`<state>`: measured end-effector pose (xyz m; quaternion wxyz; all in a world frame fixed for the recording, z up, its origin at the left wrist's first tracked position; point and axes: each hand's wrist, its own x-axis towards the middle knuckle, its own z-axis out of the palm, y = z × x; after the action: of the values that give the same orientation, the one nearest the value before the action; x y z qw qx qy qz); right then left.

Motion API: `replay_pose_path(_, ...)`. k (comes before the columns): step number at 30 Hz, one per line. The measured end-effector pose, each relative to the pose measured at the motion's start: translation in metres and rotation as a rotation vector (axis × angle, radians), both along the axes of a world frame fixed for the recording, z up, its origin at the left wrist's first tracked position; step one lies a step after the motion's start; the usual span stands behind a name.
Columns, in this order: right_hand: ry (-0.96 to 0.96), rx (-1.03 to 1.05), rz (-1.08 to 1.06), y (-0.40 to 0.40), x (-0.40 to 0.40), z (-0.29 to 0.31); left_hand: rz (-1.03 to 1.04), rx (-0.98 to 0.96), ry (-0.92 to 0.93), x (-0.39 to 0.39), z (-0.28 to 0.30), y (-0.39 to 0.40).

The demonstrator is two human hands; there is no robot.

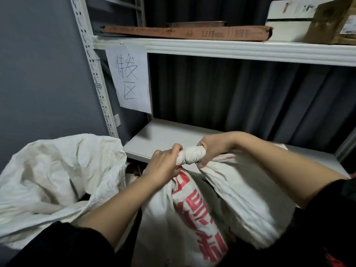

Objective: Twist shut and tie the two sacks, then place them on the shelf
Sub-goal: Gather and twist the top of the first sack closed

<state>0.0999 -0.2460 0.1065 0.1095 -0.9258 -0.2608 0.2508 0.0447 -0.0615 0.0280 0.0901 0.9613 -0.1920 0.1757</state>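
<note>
A white woven sack with red print (194, 214) stands in front of me, its neck (190, 156) twisted into a tight roll. My left hand (163, 164) grips the left end of that roll. My right hand (212, 149) grips the right end, fingers curled round it. A second white sack (57, 170) slumps at the left with its mouth open and loose; neither hand touches it. The white lower shelf (163, 137) lies just behind my hands.
A white shelf post (94, 74) rises at the left, with a handwritten paper sign (129, 78) hanging from the upper shelf (231, 51). A flat brown carton (185, 32) and other boxes (308, 20) sit on top. Dark curtain behind; grey wall to the left.
</note>
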Motion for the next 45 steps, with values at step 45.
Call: replay_pose_path(45, -1.441, -0.191, 0.210, -0.022, -0.018, -0.059, 0.241, -0.581, 0.489, 0.019, 0.020, -0.028)
